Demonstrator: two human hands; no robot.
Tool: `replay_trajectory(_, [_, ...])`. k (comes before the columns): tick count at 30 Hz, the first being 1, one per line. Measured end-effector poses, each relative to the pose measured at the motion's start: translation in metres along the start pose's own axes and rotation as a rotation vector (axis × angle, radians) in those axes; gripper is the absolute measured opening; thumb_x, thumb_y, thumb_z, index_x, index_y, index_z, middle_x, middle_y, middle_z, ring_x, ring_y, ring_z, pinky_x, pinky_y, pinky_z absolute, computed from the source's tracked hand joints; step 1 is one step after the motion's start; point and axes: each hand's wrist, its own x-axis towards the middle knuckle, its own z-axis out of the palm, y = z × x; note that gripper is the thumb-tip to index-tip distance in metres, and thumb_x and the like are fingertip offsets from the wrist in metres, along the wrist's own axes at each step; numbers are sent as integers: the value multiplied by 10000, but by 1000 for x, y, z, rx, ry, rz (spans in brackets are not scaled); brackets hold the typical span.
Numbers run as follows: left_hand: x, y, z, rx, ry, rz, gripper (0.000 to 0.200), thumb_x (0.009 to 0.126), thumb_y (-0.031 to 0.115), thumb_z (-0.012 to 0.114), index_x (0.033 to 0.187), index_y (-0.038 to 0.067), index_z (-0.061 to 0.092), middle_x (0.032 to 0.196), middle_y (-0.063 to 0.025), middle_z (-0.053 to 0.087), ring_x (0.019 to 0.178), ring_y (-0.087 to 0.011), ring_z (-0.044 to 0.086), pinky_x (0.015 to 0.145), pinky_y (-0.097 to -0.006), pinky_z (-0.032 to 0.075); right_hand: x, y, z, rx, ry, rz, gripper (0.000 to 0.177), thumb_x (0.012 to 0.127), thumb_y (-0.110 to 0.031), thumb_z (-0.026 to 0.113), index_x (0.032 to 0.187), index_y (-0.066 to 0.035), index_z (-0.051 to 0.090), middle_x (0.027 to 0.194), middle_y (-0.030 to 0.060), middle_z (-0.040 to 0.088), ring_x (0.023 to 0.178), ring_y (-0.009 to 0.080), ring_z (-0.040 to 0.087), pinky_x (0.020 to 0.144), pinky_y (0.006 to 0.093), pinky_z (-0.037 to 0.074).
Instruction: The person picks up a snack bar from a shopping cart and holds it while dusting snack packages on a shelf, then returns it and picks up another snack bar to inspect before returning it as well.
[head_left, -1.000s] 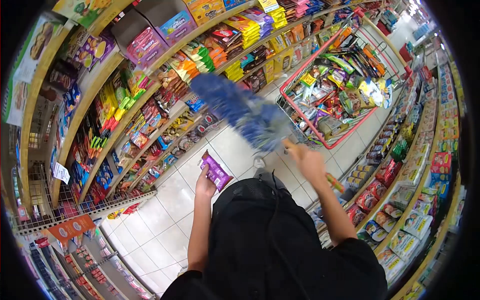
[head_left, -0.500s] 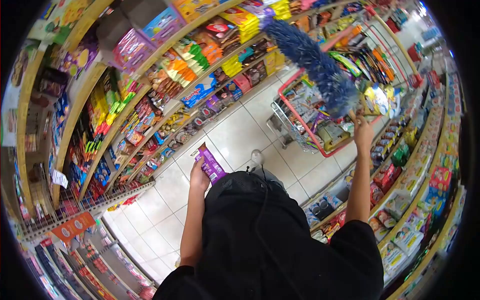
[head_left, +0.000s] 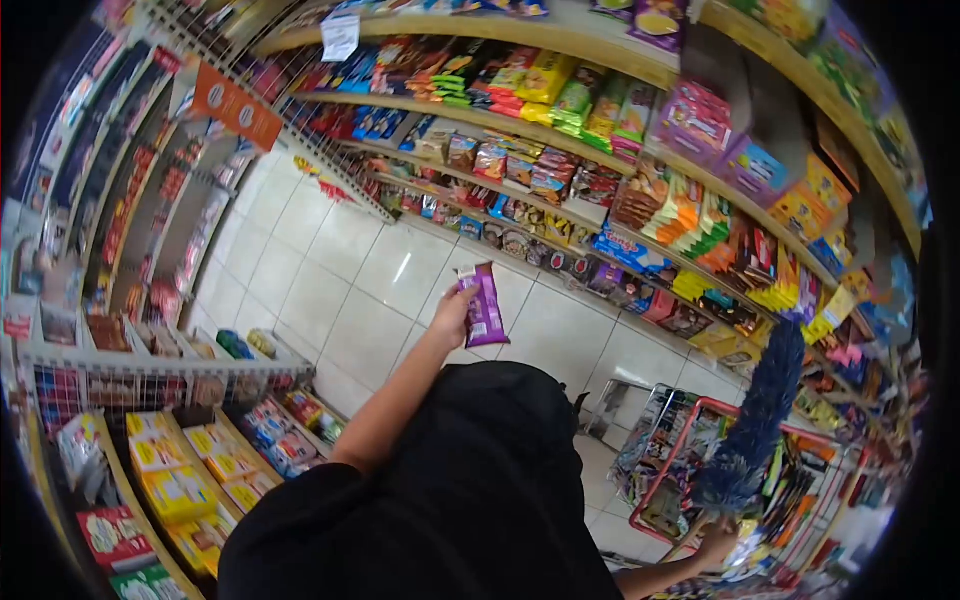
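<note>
Two hands: I see both busy, one low at the near right, one stretched out ahead of the black top [head_left: 470,480].
Near left: shelves [head_left: 170,470] of yellow and red packs sit below my view, well apart from either hand.
Near right: the right hand [head_left: 718,545] is at the bottom edge, clenched round the handle of a blue feather duster [head_left: 755,420]; the fingers hide most of the handle.
Duster head: it rises from that fist, tilted a little to the right, in front of the trolley.
Trolley [head_left: 660,465]: red-framed wire, just left of and behind the duster, standing on the white tiled floor [head_left: 340,270] and packed with goods.
Middle: the left hand [head_left: 452,315] is raised ahead, grasping a purple packet [head_left: 485,305] by its left edge.
Packet: upright in the air over the tiles, near the lowest far shelf, touching nothing but the hand as far as I can tell.
Far: long snack shelves [head_left: 560,120] run left to right behind the packet, full of coloured packs.
</note>
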Motion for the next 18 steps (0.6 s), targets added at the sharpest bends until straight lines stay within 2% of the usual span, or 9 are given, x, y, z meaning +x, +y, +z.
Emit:
replay_trajectory(1, [-2,6,-3,-22,3,81,288,860,117,563,1127,39,487,865,-61,603,703,-153,596,641,-340,519,-9,-33,-18,123,14,9,523,839,-373,607,1159,33,531,1005,171,614,880,164,579,735,327,463])
replay_trajectory(3, [-10,26,1,33,-82,105,262,882,112,511,1129,30,487,909,-69,602,764,-168,605,698,-337,516,-33,-106,-31,631,61,-518,472,866,-339,583,1166,21,526,955,113,614,861,154,558,738,294,448])
replay_trajectory(6, [-24,56,30,-6,-265,80,290,900,206,482,1129,29,494,939,-78,602,834,-187,603,763,-353,498,-91,-234,-33,836,-382,-754,325,869,-201,577,1112,10,540,919,85,603,827,131,543,737,249,426])
replay_trajectory(8, [-28,77,48,-131,-393,-24,338,902,280,475,1126,28,496,941,-81,600,863,-196,596,783,-363,488,-146,-301,-17,727,-443,-946,316,834,-185,604,1112,-43,553,852,66,593,774,138,558,724,266,449])
replay_trajectory(9, [-20,81,50,-172,-459,-66,415,901,401,438,1135,64,500,966,-89,596,893,-212,584,774,-362,481,-177,-330,-16,698,-676,-956,318,832,-207,605,1108,-57,556,874,77,589,803,155,561,738,292,459])
replay_trajectory(11, [-13,89,58,-398,-706,-152,440,899,444,425,1159,96,496,993,-90,593,907,-209,580,756,-347,479,-234,-372,20,691,-905,-1102,307,869,-245,554,1101,-45,544,900,87,597,851,170,569,769,303,456])
replay_trajectory(13, [8,96,66,-638,-955,-292,513,894,539,371,1213,153,479,993,-74,588,888,-193,567,707,-315,464,-292,-404,40,668,-1052,-1083,370,899,-278,507,1140,3,485,936,131,607,862,207,589,774,312,455])
replay_trajectory(16, [27,128,74,-285,-648,-136,549,893,571,337,1207,143,482,947,-61,581,827,-173,563,664,-302,460,-345,-433,96,812,-1173,-900,436,913,-318,482,1161,39,447,966,179,604,863,240,602,782,331,455])
replay_trajectory(18, [41,155,74,-35,-513,-60,582,908,566,296,1152,84,512,940,-72,590,767,-143,566,638,-269,456,-360,-457,100,887,-1282,-778,387,911,-287,506,1133,29,481,942,130,614,854,188,600,762,307,469])
